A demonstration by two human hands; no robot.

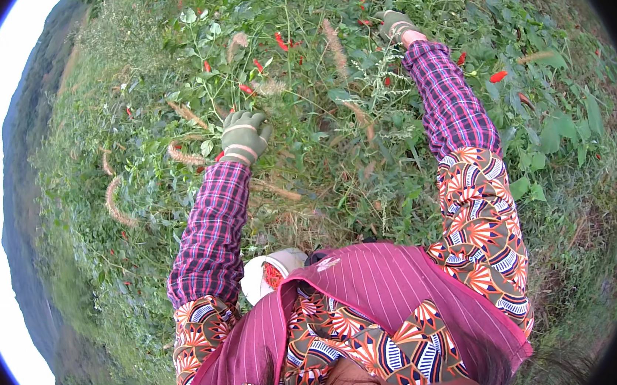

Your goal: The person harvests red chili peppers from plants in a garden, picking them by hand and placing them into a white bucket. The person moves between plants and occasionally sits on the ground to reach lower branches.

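My left hand (245,135), in a green glove with pale bands, reaches into the pepper plants, just below a red chili pepper (246,89). Its fingertips are partly lost in the leaves. Farther off to the right, my right hand (395,25), gloved the same way, is among the foliage beside another red chili pepper (364,22); its fingers are largely hidden. Whether either hand grips anything is not clear. A white bucket (287,259) with red chili peppers (272,275) inside stands close to my body, below my left hand.
Weeds with fuzzy seed heads (334,48) grow among the plants. More red peppers (498,77) hang at the right, near broad-leaved growth (556,132). Dry grass (289,225) lies between the plants and the bucket. A wooded hillside (27,219) rises at the far left.
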